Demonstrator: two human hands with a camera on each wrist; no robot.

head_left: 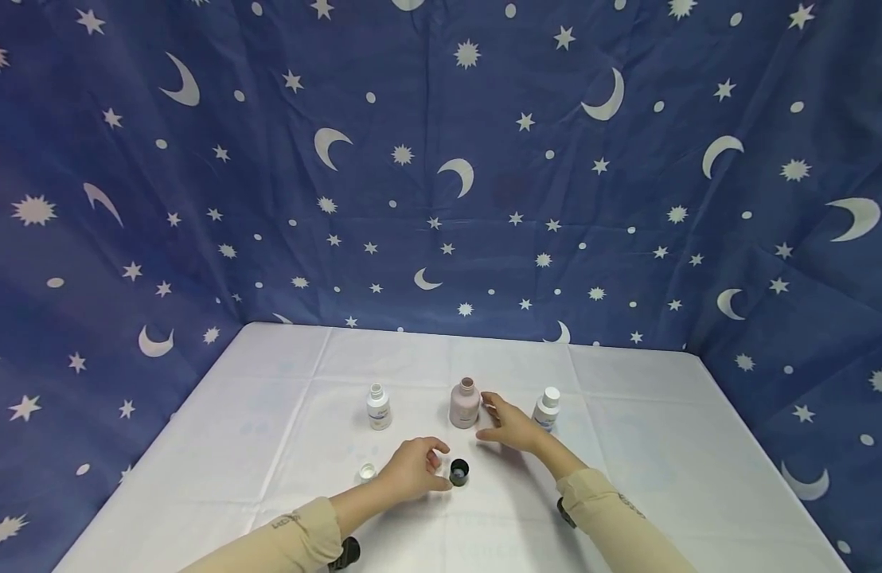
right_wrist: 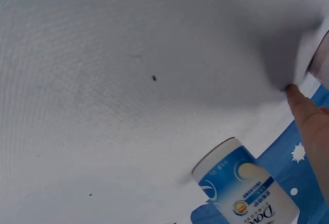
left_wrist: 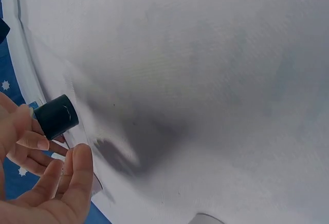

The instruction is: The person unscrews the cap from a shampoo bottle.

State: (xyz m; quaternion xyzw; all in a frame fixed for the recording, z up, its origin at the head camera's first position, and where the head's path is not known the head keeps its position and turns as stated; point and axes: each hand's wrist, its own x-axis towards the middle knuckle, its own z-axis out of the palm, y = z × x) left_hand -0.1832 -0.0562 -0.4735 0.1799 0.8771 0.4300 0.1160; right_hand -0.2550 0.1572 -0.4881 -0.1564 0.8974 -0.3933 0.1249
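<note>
Pink bottle [head_left: 464,409] is standing uncapped, far centre of tabletop [head_left: 627,430]. Right hand [head_left: 514,425] is hovering wide at its right side, touch unclear; left hand [head_left: 412,469], also wide, is hovering just left of black cap [head_left: 458,473]. Risk: sideways nudge toppling the bottle.

blue moon-and-star cloth [head_left: 498,95] — hanging along 3 sides of a white-covered table [head_left: 656,430].

On the white-covered table [head_left: 649,446], an uncapped white bottle [head_left: 379,411], an uncapped pinkish bottle [head_left: 465,407] and a capped Dove bottle [head_left: 547,408] are set left to right; nearer, a white cap [head_left: 368,472] is placed left of a black cap [head_left: 458,473].
</note>
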